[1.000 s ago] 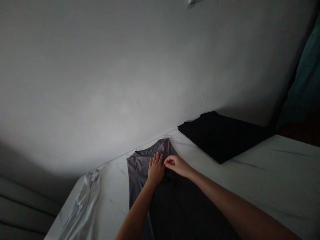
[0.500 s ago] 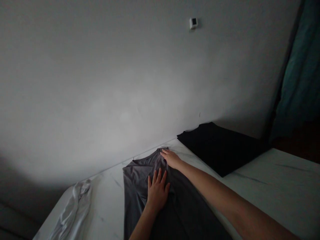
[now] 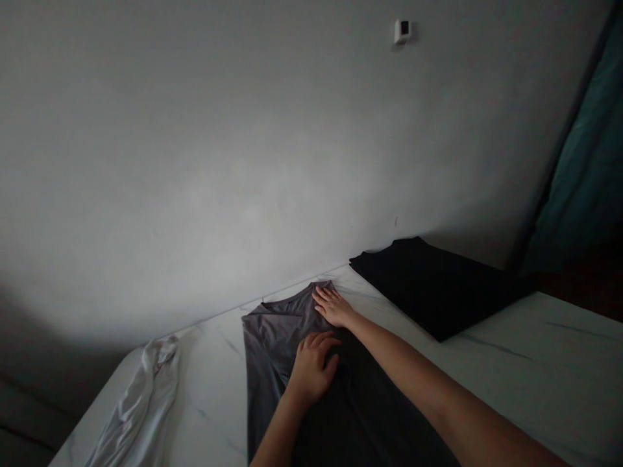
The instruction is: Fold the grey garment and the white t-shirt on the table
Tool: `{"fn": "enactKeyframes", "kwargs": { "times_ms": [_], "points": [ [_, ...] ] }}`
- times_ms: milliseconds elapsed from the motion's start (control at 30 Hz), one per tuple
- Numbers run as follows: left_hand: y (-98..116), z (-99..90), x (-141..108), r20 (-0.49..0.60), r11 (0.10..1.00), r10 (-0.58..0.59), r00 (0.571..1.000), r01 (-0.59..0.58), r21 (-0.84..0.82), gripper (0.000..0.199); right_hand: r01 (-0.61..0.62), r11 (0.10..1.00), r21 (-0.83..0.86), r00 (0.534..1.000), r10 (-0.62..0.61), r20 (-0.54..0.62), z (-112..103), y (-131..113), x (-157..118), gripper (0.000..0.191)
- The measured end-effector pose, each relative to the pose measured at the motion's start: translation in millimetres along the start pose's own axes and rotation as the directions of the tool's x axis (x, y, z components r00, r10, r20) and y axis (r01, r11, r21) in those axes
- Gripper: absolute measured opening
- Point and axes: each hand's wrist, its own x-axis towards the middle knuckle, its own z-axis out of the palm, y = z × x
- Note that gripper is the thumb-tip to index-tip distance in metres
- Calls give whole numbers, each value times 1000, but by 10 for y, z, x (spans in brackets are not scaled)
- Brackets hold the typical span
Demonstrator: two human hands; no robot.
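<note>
A dark grey shirt (image 3: 265, 376) lies spread on the white marbled table, its neckline toward the wall. Resting on the cloth near the shirt's upper right corner is my right hand (image 3: 335, 307), flat with its fingers stretched out. My left hand (image 3: 314, 366) is over the middle of the shirt, just nearer to me, its fingers bent toward the right and the thumb apart from them. I see nothing held in either hand. Both forearms cross over the lower part of the shirt and hide some of it.
Right of the shirt, a black folded garment (image 3: 438, 285) lies flat by the wall. A crumpled white garment (image 3: 146, 402) lies at the table's left edge. The table (image 3: 549, 363) meets a grey wall (image 3: 272, 162) bearing a small white device (image 3: 402, 32). A teal curtain (image 3: 579, 175) hangs at right.
My left hand's fingers have gone from spread and pointing away to bent toward the right. My right hand has barely moved on the shirt. The view has shifted slightly.
</note>
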Motion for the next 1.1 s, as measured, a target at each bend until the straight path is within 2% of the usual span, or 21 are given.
{"fn": "enactKeyframes", "kwargs": {
  "times_ms": [100,200,267,400,533,733,800,933,1000,1100],
  "points": [
    [87,-79,-43,5,988,146,989,-147,57,44,3,1000,-4,1000,-3,9,-44,-19,5,56],
    [120,-10,-34,24,964,218,976,-219,149,40,7,1000,-6,1000,-7,-14,-83,-27,-31,56],
    [98,55,-10,20,961,247,969,-247,122,39,-2,1000,-6,999,2,-32,-114,-33,-59,55],
    [7,62,15,-23,971,235,972,-234,38,35,-21,1000,-2,999,21,-40,-172,-70,-70,53],
    [-18,-37,-7,23,977,204,979,-205,54,19,-28,1000,5,999,28,-20,-164,-129,-65,53],
    [76,6,-1,-41,988,60,997,-53,144,15,-41,999,20,999,40,29,-34,-164,-167,61],
    [100,53,3,-52,983,46,998,-37,178,19,-46,999,23,998,45,39,-22,-157,-171,62],
    [49,184,2,-70,968,135,988,-117,224,47,-79,997,22,996,78,40,-74,-137,-68,64],
    [-23,263,2,-27,962,147,989,-137,236,58,-91,996,17,996,91,23,-109,-126,6,64],
    [-120,355,3,36,956,115,993,-120,266,63,-79,997,7,997,79,4,-148,-95,91,57]
  ]
}}
